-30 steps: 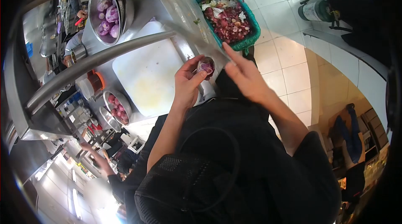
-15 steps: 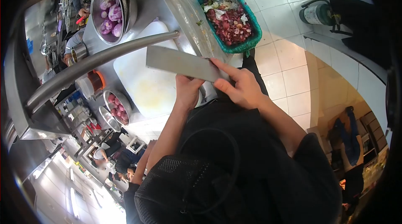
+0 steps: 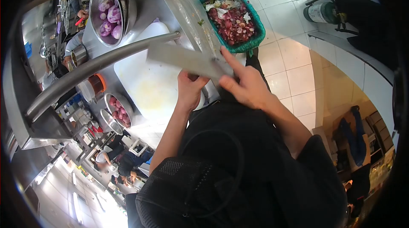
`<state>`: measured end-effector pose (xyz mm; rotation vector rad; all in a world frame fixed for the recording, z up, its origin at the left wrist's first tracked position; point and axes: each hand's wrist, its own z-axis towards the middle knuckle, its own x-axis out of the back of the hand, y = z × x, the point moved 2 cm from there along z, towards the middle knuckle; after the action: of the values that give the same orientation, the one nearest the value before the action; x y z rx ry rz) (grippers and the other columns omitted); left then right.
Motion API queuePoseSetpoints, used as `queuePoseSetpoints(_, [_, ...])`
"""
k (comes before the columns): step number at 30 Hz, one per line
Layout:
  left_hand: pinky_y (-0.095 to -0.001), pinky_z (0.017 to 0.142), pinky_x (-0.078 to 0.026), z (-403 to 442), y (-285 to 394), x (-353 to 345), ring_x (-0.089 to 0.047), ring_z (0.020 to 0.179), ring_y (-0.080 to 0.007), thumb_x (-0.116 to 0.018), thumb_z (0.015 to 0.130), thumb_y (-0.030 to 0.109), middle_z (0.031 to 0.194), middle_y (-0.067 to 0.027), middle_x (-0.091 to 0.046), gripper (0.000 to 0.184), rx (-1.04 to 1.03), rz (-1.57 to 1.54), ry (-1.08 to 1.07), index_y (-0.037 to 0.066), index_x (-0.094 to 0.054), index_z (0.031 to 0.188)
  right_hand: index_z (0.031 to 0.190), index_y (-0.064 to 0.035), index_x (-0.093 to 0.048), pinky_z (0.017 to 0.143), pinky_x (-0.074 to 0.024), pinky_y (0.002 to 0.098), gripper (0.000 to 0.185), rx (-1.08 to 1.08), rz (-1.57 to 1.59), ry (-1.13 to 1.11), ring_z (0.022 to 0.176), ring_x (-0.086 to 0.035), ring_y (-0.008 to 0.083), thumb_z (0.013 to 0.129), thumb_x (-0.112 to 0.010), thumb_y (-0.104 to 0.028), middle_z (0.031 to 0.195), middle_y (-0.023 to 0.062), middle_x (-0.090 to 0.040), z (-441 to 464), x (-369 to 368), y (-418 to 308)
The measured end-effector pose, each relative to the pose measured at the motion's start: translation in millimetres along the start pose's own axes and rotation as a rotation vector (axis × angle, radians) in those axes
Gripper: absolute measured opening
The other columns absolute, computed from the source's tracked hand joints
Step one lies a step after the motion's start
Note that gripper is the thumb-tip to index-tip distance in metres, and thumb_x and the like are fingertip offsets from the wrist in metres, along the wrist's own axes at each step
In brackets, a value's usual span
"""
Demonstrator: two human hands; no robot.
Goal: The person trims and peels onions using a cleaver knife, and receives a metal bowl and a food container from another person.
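My right hand [image 3: 247, 86] grips a wide-bladed cleaver [image 3: 181, 61] near its handle end, with the index finger stretched out. The blade is smeared by motion and points left, over the edge of the white cutting board [image 3: 147, 87]. Just below the blade, my left hand [image 3: 190, 91] is closed, thumb and fingers drawn together. A small dark reddish bit shows at its fingertips, mostly hidden, so I cannot tell what it is. Beyond the board stands a steel bowl [image 3: 94, 23] of peeled purple onions [image 3: 113, 15]. A smaller bowl [image 3: 130, 119] holds red onions [image 3: 119, 111].
A bin with a green liner [image 3: 255, 42], full of onion skins and scraps, stands on the tiled floor beyond my right hand. A metal rail [image 3: 100, 67] crosses above the counter. A container with an orange rim [image 3: 100, 82] and a fire extinguisher [image 3: 321, 12] are farther off. Other people work at lower left.
The cleaver has gone from sharp to motion-blurred, its blade moving slightly. My right index finger has lifted and straightened. My left hand stays nearly in place under the blade.
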<state>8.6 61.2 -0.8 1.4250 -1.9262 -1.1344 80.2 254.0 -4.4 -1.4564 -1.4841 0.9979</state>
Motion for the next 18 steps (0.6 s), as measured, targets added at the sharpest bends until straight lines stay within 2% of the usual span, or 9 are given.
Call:
queuePoseSetpoints(1, [-0.0329, 0.099, -0.05, 0, -2, 3, -0.06, 0.113, -0.0175, -0.069, 0.089, 0.0, 0.124, -0.011, -0.061, 0.043, 0.0, 0.004, -0.001, -0.001, -0.055, 0.129, 0.154, -0.0037, -0.034, 0.061, -0.0511, 0.0474, 0.09, 0.052, -0.141, -0.05, 0.059, -0.064, 0.0381, 0.092, -0.058, -0.063, 0.061, 0.0201, -0.06, -3, -3, -5])
queuePoseSetpoints(2, [-0.0326, 0.098, -0.05, 0, -4, 5, -0.06, 0.112, -0.0171, -0.068, 0.091, 0.006, 0.125, -0.0104, -0.061, 0.041, 0.007, -0.062, -0.002, 0.0, -0.055, 0.13, 0.156, -0.004, -0.03, 0.061, -0.0508, 0.0479, 0.096, 0.104, -0.283, -0.1, 0.061, -0.065, 0.0418, 0.089, -0.061, -0.065, 0.062, 0.0228, -0.059, -5, -6, -8])
queuePoseSetpoints(3, [-0.0324, 0.097, -0.051, 0, -3, 4, -0.06, 0.111, -0.0167, -0.066, 0.094, 0.012, 0.125, -0.0098, -0.061, 0.039, 0.014, -0.13, -0.003, 0.001, -0.055, 0.13, 0.156, -0.004, -0.03, 0.061, -0.0508, 0.0479, 0.096, 0.104, -0.282, -0.101, 0.061, -0.065, 0.0418, 0.089, -0.061, -0.065, 0.062, 0.0228, -0.059, -6, -8, -10])
queuePoseSetpoints(4, [-0.0324, 0.097, -0.051, 0, -4, 5, -0.06, 0.111, -0.0167, -0.066, 0.094, 0.012, 0.125, -0.0098, -0.061, 0.039, 0.015, -0.13, -0.002, 0.001, -0.055, 0.13, 0.156, -0.004, -0.028, 0.061, -0.0507, 0.0489, 0.099, 0.098, -0.301, -0.118, 0.061, -0.064, 0.0435, 0.088, -0.061, -0.066, 0.062, 0.0227, -0.06, -6, -11, -12])
queuePoseSetpoints(7, [-0.0315, 0.095, -0.05, -1, -7, 8, -0.058, 0.11, -0.0142, -0.065, 0.096, 0.018, 0.124, -0.0076, -0.059, 0.04, -0.018, 0.105, 0.014, 0.002, -0.055, 0.132, 0.157, -0.004, -0.026, 0.06, -0.0504, 0.0499, 0.101, 0.091, -0.313, -0.125, 0.06, -0.063, 0.0447, 0.087, -0.062, -0.068, 0.061, 0.0224, -0.06, -4, -12, -12])
queuePoseSetpoints(15, [-0.031, 0.094, -0.051, -4, -2, 4, -0.059, 0.109, -0.0146, -0.066, 0.096, 0.015, 0.121, -0.0068, -0.062, 0.039, -0.038, 0.024, 0.04, 0.003, -0.056, 0.132, 0.156, -0.0048, -0.028, 0.06, -0.0503, 0.0493, 0.1, 0.084, -0.291, -0.114, 0.06, -0.064, 0.0428, 0.087, -0.06, -0.069, 0.061, 0.0222, -0.06, -7, -13, -10])
queuePoseSetpoints(18, [-0.0309, 0.092, -0.052, -4, 3, 2, -0.061, 0.107, -0.0152, -0.068, 0.093, 0.011, 0.12, -0.0067, -0.063, 0.04, -0.065, 0.102, 0.076, 0.002, -0.057, 0.131, 0.154, -0.0048, -0.034, 0.06, -0.0502, 0.0495, 0.096, 0.079, -0.277, -0.101, 0.06, -0.064, 0.0435, 0.087, -0.061, -0.068, 0.062, 0.0224, -0.061, -7, -13, -9])
